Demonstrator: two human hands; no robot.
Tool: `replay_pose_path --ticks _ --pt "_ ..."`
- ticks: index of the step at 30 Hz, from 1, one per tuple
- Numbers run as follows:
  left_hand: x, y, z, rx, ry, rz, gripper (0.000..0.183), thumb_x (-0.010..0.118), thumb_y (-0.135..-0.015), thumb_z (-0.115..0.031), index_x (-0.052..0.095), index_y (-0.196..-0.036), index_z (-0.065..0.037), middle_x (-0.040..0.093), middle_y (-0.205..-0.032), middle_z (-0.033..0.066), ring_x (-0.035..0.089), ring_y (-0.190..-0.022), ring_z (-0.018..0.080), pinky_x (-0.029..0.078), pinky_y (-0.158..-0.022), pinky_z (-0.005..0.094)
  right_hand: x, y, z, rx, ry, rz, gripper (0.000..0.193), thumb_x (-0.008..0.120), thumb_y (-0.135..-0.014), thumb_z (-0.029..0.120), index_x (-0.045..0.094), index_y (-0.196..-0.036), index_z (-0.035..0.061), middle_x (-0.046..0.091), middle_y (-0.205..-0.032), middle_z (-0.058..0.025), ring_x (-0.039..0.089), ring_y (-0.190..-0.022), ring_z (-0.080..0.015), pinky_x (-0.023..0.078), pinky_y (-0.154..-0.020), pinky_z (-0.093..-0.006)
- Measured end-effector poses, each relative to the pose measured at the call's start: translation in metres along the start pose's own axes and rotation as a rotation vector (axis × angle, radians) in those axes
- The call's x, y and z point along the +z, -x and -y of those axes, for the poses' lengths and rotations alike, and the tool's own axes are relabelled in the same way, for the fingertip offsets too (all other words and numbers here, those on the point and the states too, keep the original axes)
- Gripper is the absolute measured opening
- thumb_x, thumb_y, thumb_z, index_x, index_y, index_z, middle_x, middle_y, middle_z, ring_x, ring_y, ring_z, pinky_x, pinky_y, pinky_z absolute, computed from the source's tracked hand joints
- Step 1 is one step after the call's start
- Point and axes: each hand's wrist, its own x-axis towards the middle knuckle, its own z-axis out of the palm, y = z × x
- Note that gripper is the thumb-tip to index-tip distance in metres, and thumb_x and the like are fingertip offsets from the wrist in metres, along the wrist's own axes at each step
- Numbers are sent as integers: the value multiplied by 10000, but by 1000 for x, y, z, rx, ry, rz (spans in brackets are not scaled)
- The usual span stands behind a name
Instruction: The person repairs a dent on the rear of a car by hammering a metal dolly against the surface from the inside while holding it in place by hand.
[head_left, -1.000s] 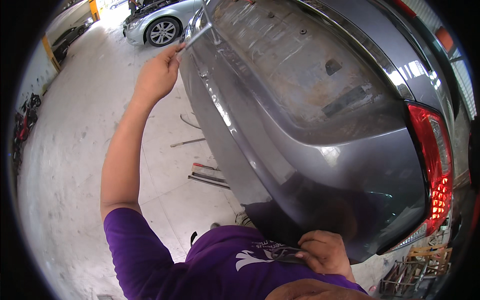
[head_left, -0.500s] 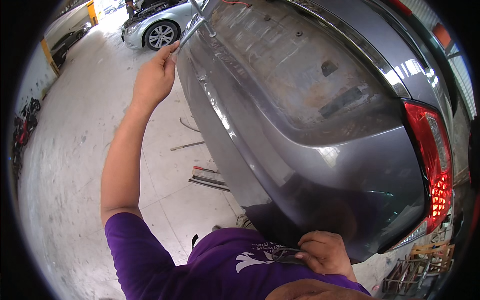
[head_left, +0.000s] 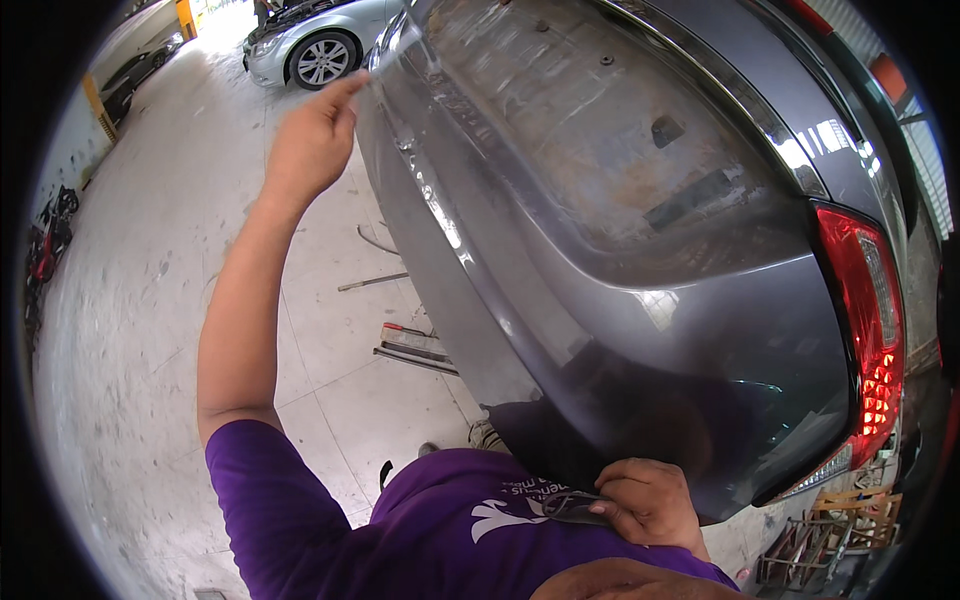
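A big grey car boot lid (head_left: 620, 300) with a red tail lamp (head_left: 865, 330) stands tilted in front of me and fills the right of the view. My left hand (head_left: 312, 140) is raised to its far upper edge, fingers closed on a slim silver tool (head_left: 383, 55) that touches that edge. Most of the tool is hidden against the lid. My right hand (head_left: 645, 500) grips the lid's lower edge, close to my purple shirt (head_left: 420, 530).
Below the lid is a pale concrete floor (head_left: 150, 330) with metal strips and bars (head_left: 415, 345) lying on it. A silver car (head_left: 310, 50) with its bonnet up stands at the far end. Metal frames (head_left: 830, 540) sit at the lower right.
My left hand has stayed at the lid's upper edge; the silver tool, plainly sticking out before, now lies closer against the lid. My right hand has not moved.
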Motion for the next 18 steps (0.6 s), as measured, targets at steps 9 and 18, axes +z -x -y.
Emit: replay_pose_path --ticks 9,18 --pt "7 5 8 22 -33 32 365 541 -1015 -224 625 -1369 -196 630 -763 119 598 -685 235 495 -713 362 0 1 -1 20 8 15 189 820 -774 150 662 -805 52 687 -895 -65 691 -740 -242 565 -634 -349" --pt "6 6 3 -4 -12 30 363 535 -1015 -240 631 -1364 -202 664 -794 137 631 -732 281 507 -743 375 3 2 -2 17 10 16 182 810 -786 157 658 -799 59 688 -902 -61 686 -734 -234 558 -616 -343"
